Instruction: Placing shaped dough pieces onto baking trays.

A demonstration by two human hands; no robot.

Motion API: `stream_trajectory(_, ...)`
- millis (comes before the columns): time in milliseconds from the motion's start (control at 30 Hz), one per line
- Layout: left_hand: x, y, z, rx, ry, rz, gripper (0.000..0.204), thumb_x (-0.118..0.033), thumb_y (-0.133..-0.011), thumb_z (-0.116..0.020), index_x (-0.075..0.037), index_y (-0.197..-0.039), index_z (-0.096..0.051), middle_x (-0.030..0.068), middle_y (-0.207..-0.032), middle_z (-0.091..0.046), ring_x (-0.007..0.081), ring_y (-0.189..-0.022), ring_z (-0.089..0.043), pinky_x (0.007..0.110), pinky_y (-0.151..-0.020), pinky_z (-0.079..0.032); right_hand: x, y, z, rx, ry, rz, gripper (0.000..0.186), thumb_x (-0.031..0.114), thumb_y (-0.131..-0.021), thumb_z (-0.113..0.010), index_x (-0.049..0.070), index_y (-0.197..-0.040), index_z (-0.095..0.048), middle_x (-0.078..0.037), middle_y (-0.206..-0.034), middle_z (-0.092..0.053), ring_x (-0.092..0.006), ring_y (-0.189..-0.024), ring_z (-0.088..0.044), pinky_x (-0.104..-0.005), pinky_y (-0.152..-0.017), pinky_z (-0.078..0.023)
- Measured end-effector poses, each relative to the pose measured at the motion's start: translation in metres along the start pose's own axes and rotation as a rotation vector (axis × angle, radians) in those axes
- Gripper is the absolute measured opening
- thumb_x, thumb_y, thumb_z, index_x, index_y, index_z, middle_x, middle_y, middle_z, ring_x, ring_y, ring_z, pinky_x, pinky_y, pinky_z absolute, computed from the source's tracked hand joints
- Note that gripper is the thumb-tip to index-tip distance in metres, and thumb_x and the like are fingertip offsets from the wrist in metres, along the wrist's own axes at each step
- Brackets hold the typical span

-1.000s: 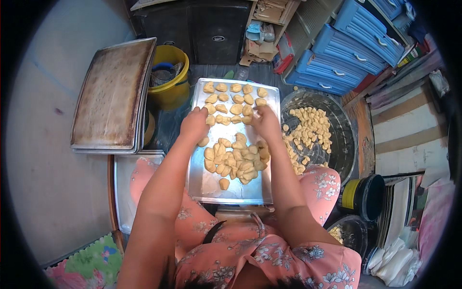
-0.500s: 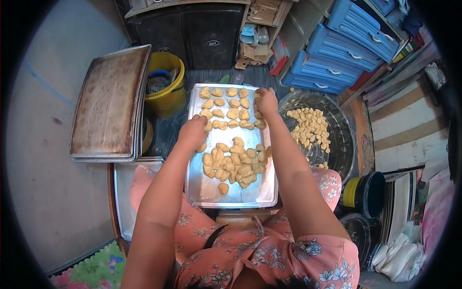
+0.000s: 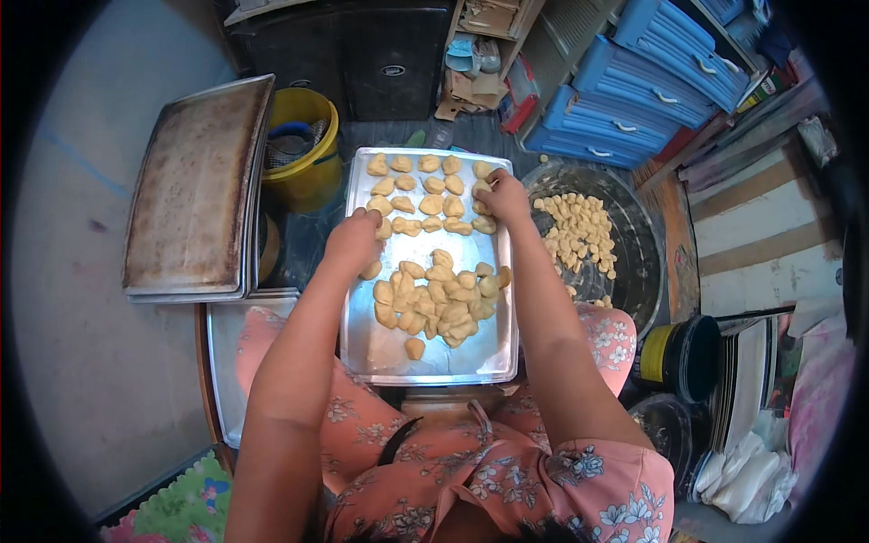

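A silver baking tray [image 3: 362, 353] lies in front of me. Rows of pale yellow dough pieces [image 3: 432, 204] fill its far half, and a loose heap of dough pieces [image 3: 444, 303] sits in the nearer half. One single dough piece [image 3: 415, 348] lies apart below the heap. At the tray's left edge, my left hand [image 3: 353, 239] has its fingers curled against a piece at the end of a row; the fingertips are partly hidden. On the right side, my right hand [image 3: 505, 196] pinches a dough piece in the outermost column, just below the far corner piece [image 3: 482, 169].
A large dark round basin [image 3: 641, 244] with many smaller dough pieces [image 3: 579, 231] stands to the right. Stacked browned trays [image 3: 195, 190] and a yellow bucket [image 3: 312, 185] are on the left. Blue drawers [image 3: 593, 127] stand at the far right, and a black-and-yellow tub [image 3: 674, 357] nearer.
My right hand has come nearer along the right column, and the far corner dough piece now shows. My left hand stays at the left edge. The whole view has shifted slightly.
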State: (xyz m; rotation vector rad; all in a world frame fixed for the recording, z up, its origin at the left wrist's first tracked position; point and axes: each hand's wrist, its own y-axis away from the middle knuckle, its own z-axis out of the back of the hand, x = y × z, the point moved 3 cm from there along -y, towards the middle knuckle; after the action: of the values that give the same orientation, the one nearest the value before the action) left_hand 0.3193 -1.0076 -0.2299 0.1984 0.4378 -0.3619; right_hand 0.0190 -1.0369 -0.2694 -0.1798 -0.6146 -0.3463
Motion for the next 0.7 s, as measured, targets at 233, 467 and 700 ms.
stream_trajectory(233, -0.002, 0.0, -0.003, 0.007, 0.002, -0.01, 0.035, -0.016, -0.069, -0.073, -0.004, -0.099, -0.059, 0.0159, -0.102, -0.058, 0.0348, -0.094, -0.059, 0.041, -0.08, -0.048, -0.012, 0.017, 0.011, -0.119, -0.061, 0.029, 0.044, 0.035, -0.064, -0.078, 0.004, -0.089, -0.059, -0.011, -0.078, -0.064, -0.0271, -0.075, -0.064, -0.0367, -0.067, -0.049)
stream_trajectory(467, -0.005, 0.0, 0.0, 0.012, -0.004, -0.015, 0.036, -0.016, -0.069, -0.073, -0.004, -0.1, -0.059, 0.0164, -0.103, -0.058, 0.0355, -0.093, -0.059, 0.041, -0.08, -0.048, -0.007, 0.031, 0.011, 0.042, -0.06, 0.005, 0.039, 0.029, -0.066, -0.075, 0.005, -0.093, -0.06, -0.014, -0.089, -0.063, -0.0304, -0.081, -0.063, -0.0396, -0.068, -0.049)
stream_trajectory(700, -0.002, -0.002, -0.004, 0.019, -0.01, -0.034, 0.037, -0.016, -0.069, -0.073, -0.004, -0.1, -0.058, 0.0162, -0.103, -0.058, 0.0357, -0.094, -0.059, 0.042, -0.081, -0.048, 0.063, 0.027, -0.005, 0.151, 0.261, 0.452, 0.034, 0.024, -0.071, -0.068, 0.014, -0.104, -0.065, -0.009, -0.097, -0.06, -0.0272, -0.099, -0.058, -0.0407, -0.087, -0.042)
